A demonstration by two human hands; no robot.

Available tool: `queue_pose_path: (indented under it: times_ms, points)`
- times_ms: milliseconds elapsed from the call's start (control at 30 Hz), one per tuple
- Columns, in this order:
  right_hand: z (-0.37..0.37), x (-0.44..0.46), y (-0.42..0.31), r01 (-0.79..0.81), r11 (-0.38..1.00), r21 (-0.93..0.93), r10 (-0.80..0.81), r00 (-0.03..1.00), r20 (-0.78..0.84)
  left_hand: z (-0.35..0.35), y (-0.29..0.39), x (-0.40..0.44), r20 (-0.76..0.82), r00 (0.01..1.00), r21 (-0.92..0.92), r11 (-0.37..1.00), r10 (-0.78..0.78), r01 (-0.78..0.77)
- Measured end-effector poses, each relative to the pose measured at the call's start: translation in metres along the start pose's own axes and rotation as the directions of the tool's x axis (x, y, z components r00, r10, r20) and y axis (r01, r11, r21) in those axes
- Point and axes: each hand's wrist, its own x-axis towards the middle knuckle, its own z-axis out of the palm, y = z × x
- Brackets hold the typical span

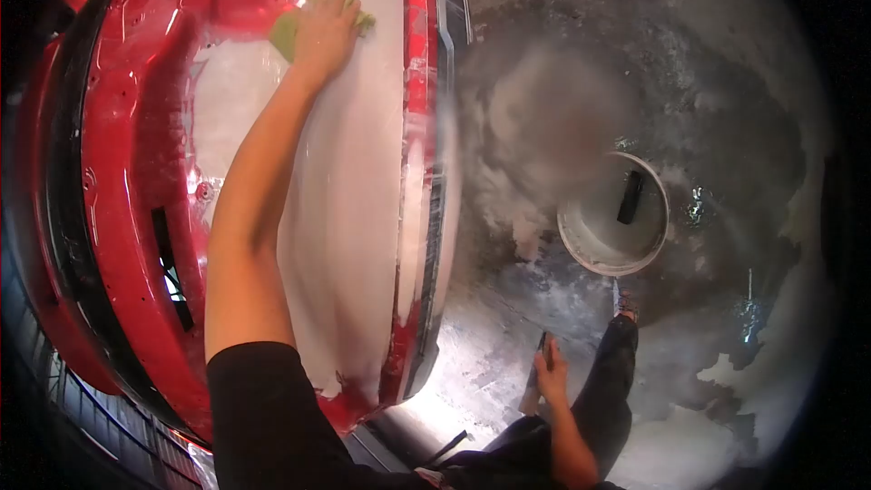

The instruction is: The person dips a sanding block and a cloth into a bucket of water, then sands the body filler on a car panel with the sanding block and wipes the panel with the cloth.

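Up high on the red vehicle body (pixel 118 181) with the left grip (pixel 325 29), laid flattish over a green cloth (pixel 286 34) and holding it against the surface, showing green on either side of the fingers. Right at the upper end of the pale-coated panel (pixel 349 209), close to glossy red. Impossible to tell how tightly curled underneath. Now down low with the right grip (pixel 552 377), wrapped around a narrow flat tool (pixel 532 397), clear of the bodywork and just beside the dark trouser leg (pixel 610 377). Over to the round pale bucket (pixel 606 254), standing upright on the floor (pixel 717 254) just beyond the shoe (pixel 625 303), with a dark oblong block (pixel 631 198) inside; hard to say about any liquid. As for direction: with the tool, lengthwise from upper right to lower left in view, tilted; with the block, nearly upright in view, leaning slightly right; with the cloth, mostly hidden, so impossible to read for a long axis.
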Motion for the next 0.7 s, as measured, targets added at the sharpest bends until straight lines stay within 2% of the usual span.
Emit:
queue_pose_path:
  times_ms: [67, 133, 200, 267, 333, 400, 467, 533, 567, 633, 667, 700]
  points:
    - [-0.002, -0.009, -0.018, -0.043, 0.997, -0.066, 0.042, 0.999, -0.025, 0.005, 0.001, -0.011, 0.061, 0.997, -0.054, 0.998, 0.049, -0.045]
    - [0.004, -0.003, -0.020, 0.097, 0.994, -0.054, -0.099, 0.994, -0.035, 0.009, 0.003, -0.059, -0.038, 0.984, -0.092, 0.980, 0.172, -0.175]
    - [0.006, -0.009, -0.030, 0.194, 0.977, -0.088, -0.197, 0.980, -0.030, -0.027, 0.032, -0.130, 0.066, 0.991, -0.198, 0.975, 0.120, -0.105]
    - [0.014, -0.009, -0.082, 0.256, 0.953, -0.160, -0.263, 0.964, -0.024, -0.059, 0.055, -0.202, 0.133, 0.974, -0.226, 0.963, 0.182, -0.149]
    - [0.037, 0.003, -0.108, 0.331, 0.936, -0.121, -0.332, 0.943, 0.010, -0.089, 0.068, -0.274, 0.197, 0.938, -0.281, 0.933, 0.286, -0.225]
    - [0.062, 0.005, -0.187, 0.474, 0.874, -0.105, -0.475, 0.880, 0.018, -0.126, 0.062, -0.316, 0.297, 0.900, -0.503, 0.853, 0.318, -0.136]
    - [0.094, 0.006, -0.269, 0.499, 0.852, -0.158, -0.495, 0.866, 0.070, -0.156, 0.035, -0.341, 0.217, 0.935, -0.388, 0.903, 0.282, -0.182]
    - [0.135, 0.013, -0.335, 0.638, 0.770, -0.007, -0.637, 0.769, 0.053, -0.198, -0.003, -0.348, 0.170, 0.966, -0.301, 0.944, 0.194, -0.137]
    - [0.149, 0.012, -0.376, 0.715, 0.696, -0.074, -0.715, 0.699, 0.024, -0.222, -0.023, -0.341, 0.151, 0.978, -0.259, 0.960, 0.146, -0.103]
    - [0.177, 0.020, -0.437, 0.755, 0.655, 0.005, -0.755, 0.655, -0.014, -0.277, -0.052, -0.319, 0.111, 0.992, -0.156, 0.987, 0.064, -0.046]
    - [0.191, 0.025, -0.458, 0.775, 0.633, 0.006, -0.773, 0.632, -0.052, -0.302, -0.066, -0.309, 0.120, 0.992, -0.123, 0.992, -0.027, 0.042]
    - [0.204, 0.021, -0.461, 0.768, 0.639, 0.023, -0.767, 0.640, -0.049, -0.317, -0.092, -0.316, 0.116, 0.993, -0.042, 0.999, -0.022, 0.027]
